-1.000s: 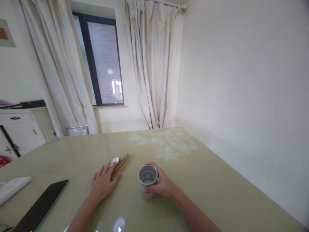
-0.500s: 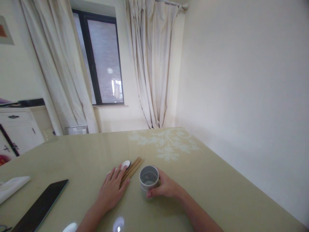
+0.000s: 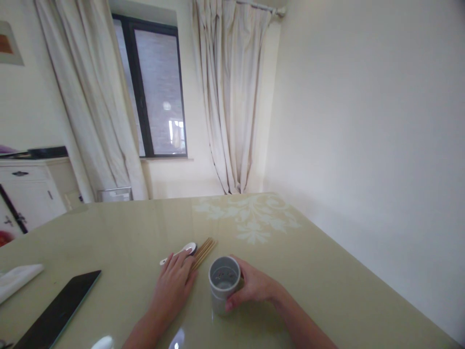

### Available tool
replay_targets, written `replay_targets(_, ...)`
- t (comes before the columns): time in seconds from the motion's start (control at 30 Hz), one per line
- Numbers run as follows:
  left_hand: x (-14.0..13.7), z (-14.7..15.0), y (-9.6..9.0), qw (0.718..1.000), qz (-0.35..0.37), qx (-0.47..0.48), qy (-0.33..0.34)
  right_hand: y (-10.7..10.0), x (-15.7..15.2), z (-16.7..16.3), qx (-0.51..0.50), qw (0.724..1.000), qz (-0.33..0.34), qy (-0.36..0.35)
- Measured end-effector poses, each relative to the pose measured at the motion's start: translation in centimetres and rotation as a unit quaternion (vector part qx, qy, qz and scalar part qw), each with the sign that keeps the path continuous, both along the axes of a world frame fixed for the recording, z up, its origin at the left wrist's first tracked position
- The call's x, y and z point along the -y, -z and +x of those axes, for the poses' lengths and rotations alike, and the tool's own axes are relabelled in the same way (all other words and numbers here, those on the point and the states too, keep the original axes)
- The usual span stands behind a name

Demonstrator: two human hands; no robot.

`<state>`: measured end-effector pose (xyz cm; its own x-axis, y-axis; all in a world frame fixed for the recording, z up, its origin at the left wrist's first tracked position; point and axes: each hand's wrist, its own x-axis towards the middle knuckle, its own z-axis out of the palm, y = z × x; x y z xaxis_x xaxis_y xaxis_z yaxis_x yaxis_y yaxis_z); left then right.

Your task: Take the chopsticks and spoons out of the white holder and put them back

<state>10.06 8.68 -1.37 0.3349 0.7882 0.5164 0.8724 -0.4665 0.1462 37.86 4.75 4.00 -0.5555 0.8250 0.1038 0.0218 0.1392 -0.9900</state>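
A grey cylindrical cup [image 3: 219, 291] stands upright on the table, its open top facing me, with small dark holes on its inner bottom. My right hand [image 3: 250, 282] wraps round the cup's right side, thumb at the front and fingers behind. Left of it, a bundle of thin wooden chopsticks [image 3: 205, 252] lies slanting on the table. My left hand [image 3: 173, 281] is closed over their near end, fingers drawn together and thumb on the right side. A white spoon [image 3: 189, 248] with a dark-edged bowl lies just beyond these fingers, its handle pointing left.
A dark tablet [image 3: 60, 310] lies on the glossy greenish table [image 3: 138, 232] at left, near a white object [image 3: 20, 281]. Another white, rounded object [image 3: 103, 342] shows at the bottom edge. A wall [image 3: 363, 145] runs along the table's right side; a white cabinet [image 3: 32, 194] stands far left.
My left hand's fingers have drawn closer together over the chopsticks, uncovering more of the spoon's handle. In view, the cup and my right hand sit slightly lower than before.
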Motion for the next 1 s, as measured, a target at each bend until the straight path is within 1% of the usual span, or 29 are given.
replay_targets(0.13, 0.3, 0.4, -0.4, 1.0, -0.013, 0.021, 0.013, 0.2, -0.1, -0.2, 0.01, 1.0, -0.007, -0.017)
replay_targets(0.27, 0.6, 0.4, -0.6, 0.999, -0.031, 0.039, 0.006, -0.4, 0.0, -0.3, 0.005, 0.998, -0.007, -0.057)
replay_targets(0.4, 1.0, 0.7, -0.9, 0.998, -0.03, 0.053, 0.014, -1.3, 0.0, 0.8, -0.011, 0.993, -0.018, -0.113)
replay_targets(0.47, 1.2, 1.1, -1.2, 0.997, -0.026, 0.071, 0.018, -1.3, -0.2, 1.6, -0.011, 0.993, -0.023, -0.113)
replay_targets(0.53, 1.3, 1.6, -1.7, 0.994, -0.046, 0.102, 0.017, -0.8, -0.4, 2.1, 0.006, 0.997, -0.028, -0.073)
replay_targets(0.6, 1.5, 2.2, -2.1, 0.985, -0.097, 0.143, 0.009, -0.1, -0.7, 1.9, 0.036, 0.999, -0.026, 0.018)
replay_targets(0.67, 1.8, 2.8, -2.6, 0.973, -0.142, 0.182, 0.004, 0.6, -0.9, 0.9, 0.059, 0.991, -0.009, 0.121)
replay_targets(0.7, 1.9, 3.1, -2.7, 0.968, -0.154, 0.197, 0.008, 0.9, -1.0, 0.3, 0.056, 0.986, 0.002, 0.157)
replay_targets(0.73, 2.1, 3.4, -2.9, 0.966, -0.156, 0.207, 0.017, 1.2, -1.1, -0.4, 0.044, 0.983, 0.011, 0.177)
replay_targets(0.77, 2.4, 3.6, -3.1, 0.965, -0.151, 0.212, 0.033, 1.4, -1.1, -1.0, 0.022, 0.983, 0.015, 0.182)
replay_targets(0.87, 2.9, 4.2, -3.4, 0.965, -0.125, 0.213, 0.089, 1.6, -1.2, -2.6, -0.064, 0.982, 0.002, 0.179)
replay_targets(0.93, 3.1, 4.4, -3.5, 0.964, -0.115, 0.211, 0.117, 1.4, -1.2, -3.0, -0.095, 0.978, -0.008, 0.187)
replay_targets(1.0, 3.0, 4.3, -3.5, 0.963, -0.112, 0.209, 0.129, 1.1, -1.3, -2.8, -0.106, 0.973, -0.005, 0.206)
